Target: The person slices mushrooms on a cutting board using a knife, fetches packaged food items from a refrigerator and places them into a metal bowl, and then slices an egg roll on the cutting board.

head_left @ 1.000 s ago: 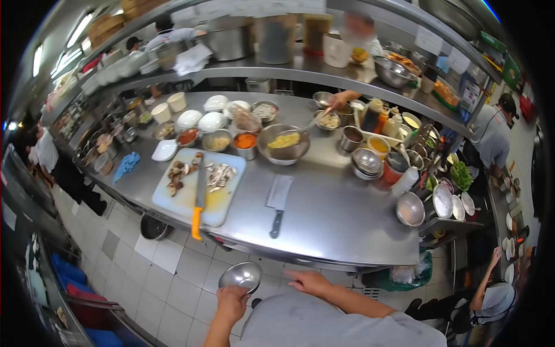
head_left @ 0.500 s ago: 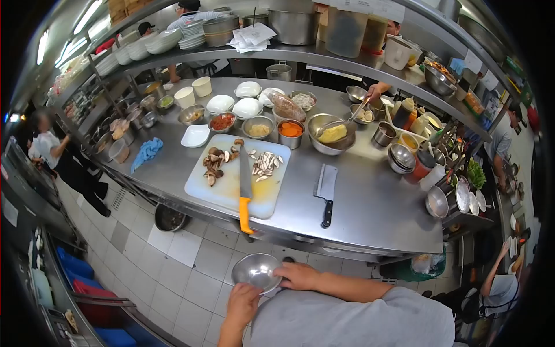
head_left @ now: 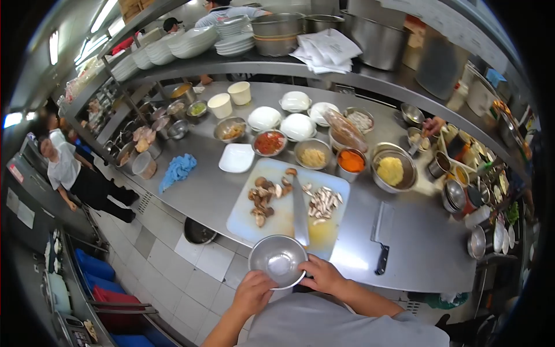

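Both my hands grip the rim of a small metal bowl [head_left: 278,255], held at the counter's front edge with its inside facing up; nothing shows in it. My left hand [head_left: 252,294] is closed on the near left rim, my right hand [head_left: 321,275] on the right side. Just beyond lies a white cutting board [head_left: 243,215], partly covered by the bowl. A knife [head_left: 300,215] rests along it, its handle hidden behind the bowl. Sliced mushrooms [head_left: 325,203] lie right of the blade, and brown mushrooms [head_left: 263,196] to its left.
A cleaver [head_left: 381,237] lies right of the board. Behind stand a bowl of yellow paste [head_left: 391,171], an orange-filled tin [head_left: 350,161] and a bowl of red pieces [head_left: 269,143]. A blue cloth [head_left: 178,172] is left. An overhead shelf [head_left: 248,66] spans the counter. A co-worker's hand [head_left: 432,126] reaches in far right.
My hands have raised the bowl and brought it forward to the counter edge, over the board's near side. The view has shifted closer. The utensil in the yellow paste bowl is gone from it.
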Tool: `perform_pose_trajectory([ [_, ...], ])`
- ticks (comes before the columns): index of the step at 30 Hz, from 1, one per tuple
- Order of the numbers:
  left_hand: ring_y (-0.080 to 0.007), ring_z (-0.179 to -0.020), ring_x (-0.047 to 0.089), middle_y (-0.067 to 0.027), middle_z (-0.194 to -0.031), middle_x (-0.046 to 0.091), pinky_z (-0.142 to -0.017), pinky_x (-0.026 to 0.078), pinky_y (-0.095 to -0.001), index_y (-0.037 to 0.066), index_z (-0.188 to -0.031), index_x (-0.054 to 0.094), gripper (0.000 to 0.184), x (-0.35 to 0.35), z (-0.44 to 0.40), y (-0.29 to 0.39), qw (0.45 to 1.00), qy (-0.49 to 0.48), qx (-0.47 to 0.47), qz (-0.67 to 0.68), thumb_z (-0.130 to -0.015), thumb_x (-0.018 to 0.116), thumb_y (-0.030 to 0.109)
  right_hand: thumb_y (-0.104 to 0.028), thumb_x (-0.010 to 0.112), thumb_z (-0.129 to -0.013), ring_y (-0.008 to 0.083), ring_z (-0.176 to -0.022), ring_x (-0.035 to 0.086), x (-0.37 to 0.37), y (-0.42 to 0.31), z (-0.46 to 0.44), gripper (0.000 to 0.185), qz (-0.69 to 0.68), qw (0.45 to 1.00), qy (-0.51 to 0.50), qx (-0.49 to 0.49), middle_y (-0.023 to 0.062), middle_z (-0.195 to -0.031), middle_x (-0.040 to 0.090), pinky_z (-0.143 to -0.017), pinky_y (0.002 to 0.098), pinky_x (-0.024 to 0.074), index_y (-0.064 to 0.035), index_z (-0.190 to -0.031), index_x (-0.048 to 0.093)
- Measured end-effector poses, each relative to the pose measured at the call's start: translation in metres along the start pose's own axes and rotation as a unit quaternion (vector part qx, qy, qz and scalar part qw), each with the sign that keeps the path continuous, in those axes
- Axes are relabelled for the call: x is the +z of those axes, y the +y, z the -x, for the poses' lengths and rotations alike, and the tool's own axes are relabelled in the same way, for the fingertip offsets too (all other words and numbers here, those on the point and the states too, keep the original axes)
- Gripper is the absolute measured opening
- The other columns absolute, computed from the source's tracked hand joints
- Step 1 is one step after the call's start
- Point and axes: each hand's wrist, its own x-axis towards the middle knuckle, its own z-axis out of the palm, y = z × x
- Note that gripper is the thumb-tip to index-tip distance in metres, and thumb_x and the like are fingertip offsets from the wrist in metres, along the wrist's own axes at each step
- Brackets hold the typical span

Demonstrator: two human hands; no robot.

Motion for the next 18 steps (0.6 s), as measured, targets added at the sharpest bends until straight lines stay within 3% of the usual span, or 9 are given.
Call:
perform_pose_trajectory([
  [5,-0.0348,-0.121,0.066,-0.0110,-0.127,0.071,-0.103,0.053,-0.0516,0.011,-0.121,0.079,0.049,-0.079,-0.105,-0.056,0.998,-0.011,0.054,0.016,-0.076,0.096,0.019,-0.024,0.091,-0.083,0.0354,-0.100,0.072,-0.025,-0.006,-0.073,0.036,0.149,0.989,0.018,0.016,0.0111,-0.114,0.066,-0.083,0.0470,0.0601,-0.0162,-0.112,0.072],
  [7,-0.0350,-0.120,0.068,-0.0109,-0.121,0.073,-0.103,0.053,-0.0500,0.010,-0.118,0.079,0.044,-0.124,-0.158,-0.101,0.990,0.062,0.097,-0.078,-0.077,0.095,0.018,-0.023,0.092,-0.081,0.0352,-0.101,0.072,-0.028,-0.002,-0.083,0.036,0.145,0.987,0.054,0.032,0.0110,-0.116,0.067,-0.083,0.0461,0.0606,-0.0161,-0.110,0.072],
  [10,-0.0369,-0.111,0.072,-0.0138,-0.111,0.077,-0.101,0.055,-0.0487,0.004,-0.106,0.074,0.022,-0.242,-0.284,-0.132,0.920,0.231,0.241,-0.207,-0.084,0.078,0.000,-0.021,0.095,-0.077,0.0347,-0.101,0.073,-0.024,-0.002,-0.081,0.038,0.143,0.979,0.133,0.063,0.0107,-0.120,0.068,-0.084,0.0452,0.0613,-0.0155,-0.107,0.073],
  [11,-0.0369,-0.109,0.073,-0.0146,-0.110,0.078,-0.100,0.055,-0.0471,0.002,-0.108,0.075,0.023,-0.288,-0.332,-0.137,0.871,0.259,0.324,-0.265,-0.086,0.076,-0.002,-0.020,0.094,-0.077,0.0349,-0.100,0.073,-0.027,-0.009,-0.077,0.038,0.162,0.973,0.138,0.089,0.0110,-0.122,0.068,-0.083,0.0453,0.0615,-0.0153,-0.108,0.073],
  [13,-0.0357,-0.118,0.072,-0.0187,-0.120,0.077,-0.105,0.054,-0.0453,-0.002,-0.122,0.074,0.022,-0.362,-0.428,-0.157,0.816,0.358,0.349,-0.289,-0.100,0.074,0.003,-0.021,0.095,-0.077,0.0352,-0.101,0.073,-0.022,-0.025,-0.063,0.039,0.192,0.955,0.169,0.148,0.0117,-0.122,0.070,-0.083,0.0447,0.0618,-0.0149,-0.109,0.073],
  [14,-0.0364,-0.126,0.069,-0.0209,-0.133,0.074,-0.109,0.052,-0.0442,-0.001,-0.135,0.071,0.030,-0.378,-0.468,-0.149,0.828,0.396,0.270,-0.291,-0.107,0.070,0.010,-0.021,0.095,-0.077,0.0352,-0.101,0.073,-0.011,-0.029,-0.052,0.039,0.195,0.945,0.184,0.188,0.0117,-0.122,0.070,-0.083,0.0447,0.0618,-0.0149,-0.109,0.073],
  [15,-0.0418,-0.126,0.069,-0.0227,-0.140,0.072,-0.113,0.050,-0.0467,-0.001,-0.138,0.071,0.039,-0.403,-0.515,-0.156,0.762,0.406,0.309,-0.399,-0.111,0.065,0.027,-0.020,0.095,-0.077,0.0354,-0.102,0.073,0.003,-0.030,-0.042,0.040,0.180,0.936,0.201,0.226,0.0116,-0.122,0.070,-0.084,0.0443,0.0619,-0.0152,-0.109,0.073],
  [16,-0.0441,-0.130,0.067,-0.0255,-0.141,0.071,-0.112,0.048,-0.0480,0.000,-0.139,0.071,0.043,-0.427,-0.572,-0.195,0.815,0.377,0.253,-0.361,-0.113,0.059,0.033,-0.020,0.095,-0.076,0.0355,-0.103,0.073,0.015,-0.035,-0.034,0.041,0.165,0.926,0.219,0.258,0.0115,-0.122,0.071,-0.084,0.0439,0.0620,-0.0155,-0.110,0.073],
  [18,-0.0449,-0.129,0.067,-0.0280,-0.136,0.072,-0.109,0.049,-0.0470,0.000,-0.136,0.073,0.046,-0.464,-0.632,-0.248,0.917,0.138,0.062,-0.368,-0.113,0.055,0.036,-0.019,0.095,-0.076,0.0354,-0.104,0.073,0.036,-0.053,-0.023,0.041,0.176,0.902,0.262,0.294,0.0115,-0.121,0.071,-0.085,0.0432,0.0620,-0.0157,-0.110,0.073],
])
